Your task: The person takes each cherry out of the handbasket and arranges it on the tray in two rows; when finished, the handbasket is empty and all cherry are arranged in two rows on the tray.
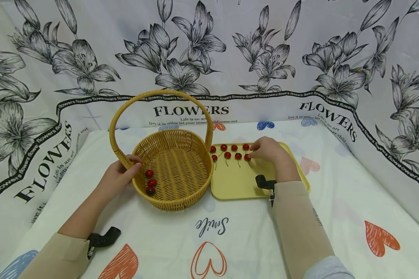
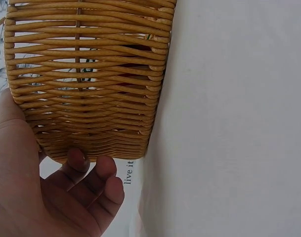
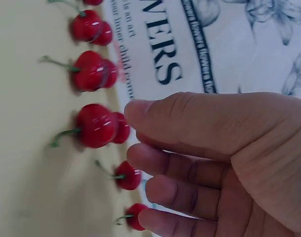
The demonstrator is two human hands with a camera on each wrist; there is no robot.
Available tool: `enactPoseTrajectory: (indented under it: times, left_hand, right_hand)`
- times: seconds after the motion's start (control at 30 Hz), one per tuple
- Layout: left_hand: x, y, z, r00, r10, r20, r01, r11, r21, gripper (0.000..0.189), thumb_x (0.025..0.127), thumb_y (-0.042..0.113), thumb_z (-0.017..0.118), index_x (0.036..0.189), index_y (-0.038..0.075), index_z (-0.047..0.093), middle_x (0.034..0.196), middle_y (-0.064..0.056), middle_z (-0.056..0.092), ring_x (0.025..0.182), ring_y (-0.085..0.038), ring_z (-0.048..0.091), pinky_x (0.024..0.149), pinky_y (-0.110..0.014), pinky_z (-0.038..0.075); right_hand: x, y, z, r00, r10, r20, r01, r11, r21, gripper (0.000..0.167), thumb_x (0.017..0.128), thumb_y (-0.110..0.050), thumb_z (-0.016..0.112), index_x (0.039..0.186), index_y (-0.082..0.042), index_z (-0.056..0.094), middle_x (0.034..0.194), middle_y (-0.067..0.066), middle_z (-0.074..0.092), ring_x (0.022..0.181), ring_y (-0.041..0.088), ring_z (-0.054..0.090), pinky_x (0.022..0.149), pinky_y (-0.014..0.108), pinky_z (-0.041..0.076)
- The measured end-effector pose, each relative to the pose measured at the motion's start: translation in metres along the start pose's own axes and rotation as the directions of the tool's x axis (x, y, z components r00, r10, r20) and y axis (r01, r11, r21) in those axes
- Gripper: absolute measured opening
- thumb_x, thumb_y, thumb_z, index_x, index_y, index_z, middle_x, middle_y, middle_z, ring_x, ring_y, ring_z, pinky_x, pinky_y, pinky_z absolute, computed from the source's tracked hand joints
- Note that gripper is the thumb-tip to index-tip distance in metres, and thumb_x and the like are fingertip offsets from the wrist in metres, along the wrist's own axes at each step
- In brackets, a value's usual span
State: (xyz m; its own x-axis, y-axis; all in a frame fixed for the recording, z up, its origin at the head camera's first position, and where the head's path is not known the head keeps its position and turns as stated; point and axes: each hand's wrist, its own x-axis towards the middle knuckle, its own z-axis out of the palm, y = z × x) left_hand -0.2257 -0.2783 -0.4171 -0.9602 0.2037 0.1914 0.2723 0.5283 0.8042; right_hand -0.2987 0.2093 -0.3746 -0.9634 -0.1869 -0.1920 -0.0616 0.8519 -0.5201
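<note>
A round wicker basket [image 1: 176, 203] with a tall arched handle stands left of the middle in the head view. My left hand [image 1: 121, 173] grips its left rim beside the handle's foot, thumb over the edge; curled fingers [image 2: 107, 167] show against the outer wall in the left wrist view. Inside, at the left, lie three red cherries [image 1: 151, 182]. Several more cherries [image 1: 227, 155] with green stems line the far part of a yellow tray [image 1: 237, 186]. My right hand [image 1: 268, 152] is at the right end of these rows. Its thumb and fingers are apart near a cherry [image 3: 96, 125], pinching nothing.
The tray sits right against the basket's right side. A white cloth [image 1: 167, 240] with printed hearts covers the table. Behind it hangs a flower-printed curtain [image 1: 230, 73]. Black cameras [image 1: 104, 237] are strapped to both wrists.
</note>
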Motion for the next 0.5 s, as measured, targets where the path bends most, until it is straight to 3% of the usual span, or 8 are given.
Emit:
enactPoseTrajectory:
  times: [0.2, 0.5]
  left_hand:
    - [0.0, -0.001, 0.0, 1.0, 0.001, -0.002, -0.001, 1.0, -0.001, 0.035, 0.108, 0.028, 0.055, 0.132, 0.004, 0.059, 0.108, -0.019, 0.066, 0.08, -0.013, 0.06, 0.063, -0.028, 0.051]
    - [0.001, -0.003, 0.0, 1.0, 0.002, 0.002, -0.002, 1.0, -0.004, 0.035, 0.107, 0.028, 0.055, 0.132, 0.003, 0.059, 0.11, -0.019, 0.066, 0.083, -0.012, 0.06, 0.065, -0.027, 0.052]
  right_hand:
    - [-0.019, -0.016, -0.022, 0.996, -0.061, -0.058, 0.065, 0.996, 0.068, 0.039, 0.099, -0.023, 0.068, 0.13, 0.0, 0.067, 0.13, 0.019, 0.065, 0.117, 0.037, 0.06, 0.1, 0.053, 0.048]
    - [-0.045, -0.051, -0.04, 0.965, -0.209, -0.157, 0.235, 0.956, 0.177, 0.035, 0.098, -0.032, 0.071, 0.127, -0.011, 0.071, 0.113, 0.008, 0.068, 0.084, 0.026, 0.066, 0.073, 0.04, 0.051]
